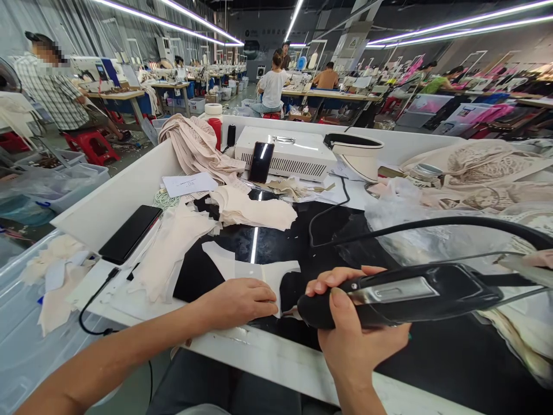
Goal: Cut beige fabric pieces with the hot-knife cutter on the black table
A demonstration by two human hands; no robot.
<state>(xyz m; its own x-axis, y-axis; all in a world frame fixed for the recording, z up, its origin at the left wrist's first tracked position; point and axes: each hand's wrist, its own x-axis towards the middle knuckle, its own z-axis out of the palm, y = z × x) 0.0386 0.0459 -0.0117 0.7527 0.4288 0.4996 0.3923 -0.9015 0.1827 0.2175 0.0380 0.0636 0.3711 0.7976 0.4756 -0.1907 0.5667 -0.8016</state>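
Note:
On the black glossy work surface (302,222) lies a white cut fabric piece (250,270) with curved edges. My left hand (242,302) rests flat on its near part, fingers stretched out and holding nothing. My right hand (352,328) is wrapped round a black corded hand tool (401,294) with a silver lever on its side. The tool's narrow tip points left and is close to the fabric edge by my left fingertips; whether it touches cannot be made out. Stacks of pale cut pieces (254,210) lie behind and to the left (166,248).
A black phone (129,233) lies at the left; another phone (261,162) leans on a white vented box (285,151). A black cable (415,225) arches over clear plastic bags (401,216) at the right. Raised white walls (108,202) edge the table. Several people work at machines beyond.

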